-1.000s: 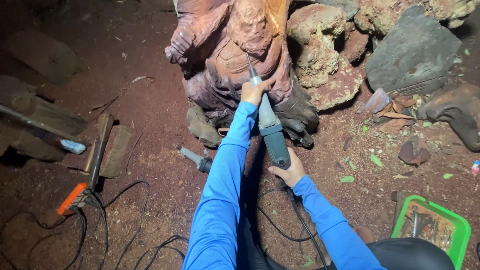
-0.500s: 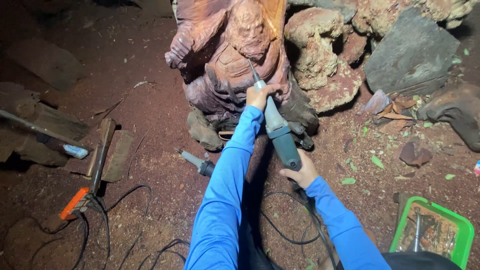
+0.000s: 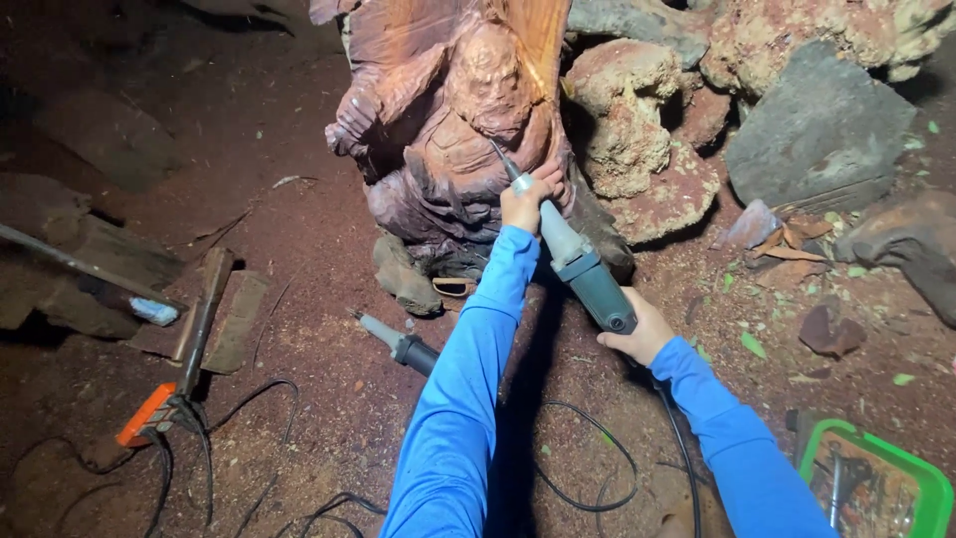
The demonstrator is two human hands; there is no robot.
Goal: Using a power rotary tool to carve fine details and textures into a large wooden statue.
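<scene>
A long-nosed electric grinder [image 3: 578, 261] is gripped at both ends: the left hand [image 3: 530, 201] is closed round its front neck, close behind the bit, and the right hand [image 3: 637, 332] is wrapped round the rear of its body. The bit is laid against the lower middle of the reddish wooden carving [image 3: 448, 120], which stands on the earth floor [image 3: 299, 229] at the far centre, with rocks [image 3: 637, 149] just to its right.

A slip is judged the main risk: with the left fingers so near the bit, a catch in the grain could kick the tool toward them or gouge the carved figure. The black cord [image 3: 588, 478] lies looped near the sleeves and could snag. A second grinder [image 3: 398, 344] lies on the ground to the left, where it could be knocked.
</scene>
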